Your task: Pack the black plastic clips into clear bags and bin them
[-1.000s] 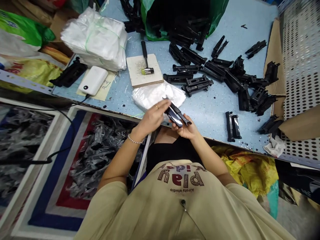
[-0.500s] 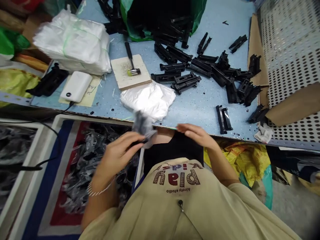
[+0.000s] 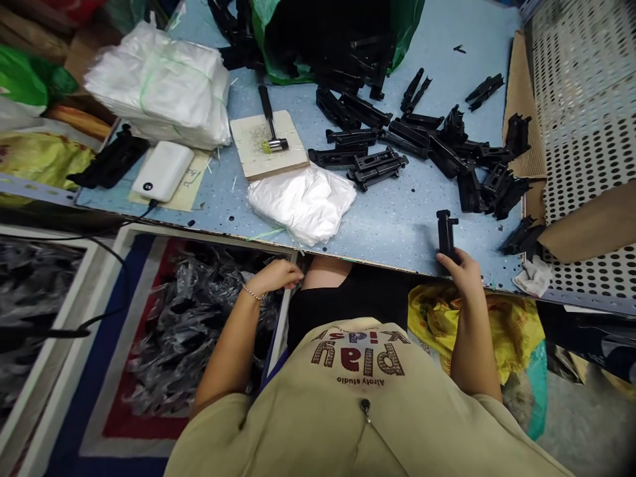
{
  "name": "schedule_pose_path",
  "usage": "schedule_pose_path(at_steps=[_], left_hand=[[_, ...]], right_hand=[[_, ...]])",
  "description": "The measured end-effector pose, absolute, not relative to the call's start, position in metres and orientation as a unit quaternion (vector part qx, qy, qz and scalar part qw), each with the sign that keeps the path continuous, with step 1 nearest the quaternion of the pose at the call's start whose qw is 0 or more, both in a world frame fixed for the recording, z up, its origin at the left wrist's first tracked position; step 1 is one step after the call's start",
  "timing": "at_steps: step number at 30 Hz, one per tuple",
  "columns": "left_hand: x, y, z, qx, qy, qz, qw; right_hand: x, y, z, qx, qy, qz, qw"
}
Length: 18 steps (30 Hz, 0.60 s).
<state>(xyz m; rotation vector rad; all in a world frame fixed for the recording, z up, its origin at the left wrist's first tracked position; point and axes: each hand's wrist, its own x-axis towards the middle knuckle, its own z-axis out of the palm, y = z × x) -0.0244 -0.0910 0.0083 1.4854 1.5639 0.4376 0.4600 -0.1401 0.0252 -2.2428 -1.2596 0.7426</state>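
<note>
My right hand (image 3: 461, 270) grips the lower end of a black plastic part (image 3: 446, 233) at the table's front edge, on the right. Over the right rim of the crate, near my thigh, is my left hand (image 3: 281, 275), its fingers curled together; whether anything small is between them is hidden. Below and beside it, the crate (image 3: 112, 311) holds many black parts in clear bags (image 3: 193, 318). A flat stack of clear bags (image 3: 305, 202) lies on the blue table (image 3: 387, 228), against a wooden block (image 3: 271, 142) with a hammer (image 3: 271, 122) on it.
Many loose black parts (image 3: 407, 136) lie across the table's right half, before an open green bag (image 3: 275, 63). A bundle of bags (image 3: 163, 93) and a white power bank (image 3: 163, 171) sit at left. A perforated metal panel (image 3: 586, 126) borders the right.
The bagged part has left my left hand, which has moved down and right over the crate rim. My right hand has moved right and taken hold of a black part.
</note>
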Motion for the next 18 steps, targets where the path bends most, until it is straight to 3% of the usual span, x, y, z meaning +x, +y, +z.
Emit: schedule_pose_path(at_steps=[3,6,8,15,18], left_hand=[[0.009,-0.059,0.03,0.668,0.578,0.187,0.431],[0.046,-0.022,0.032,0.728,0.596,0.221,0.257],[0.058,-0.002,0.025,0.728,0.603,0.225,0.236],[0.034,0.023,0.013,0.506,0.6,0.364,0.501],[0.031,0.022,0.016,0.468,0.585,0.378,0.543]], right_hand=[[0.408,-0.12,0.023,-0.72,-0.416,0.414,0.369],[0.348,-0.093,0.02,-0.628,-0.381,0.531,0.423],[0.319,-0.076,0.021,-0.576,-0.358,0.593,0.435],[0.269,-0.033,0.044,-0.444,-0.299,0.721,0.441],[0.249,-0.015,0.05,-0.417,-0.291,0.729,0.459]])
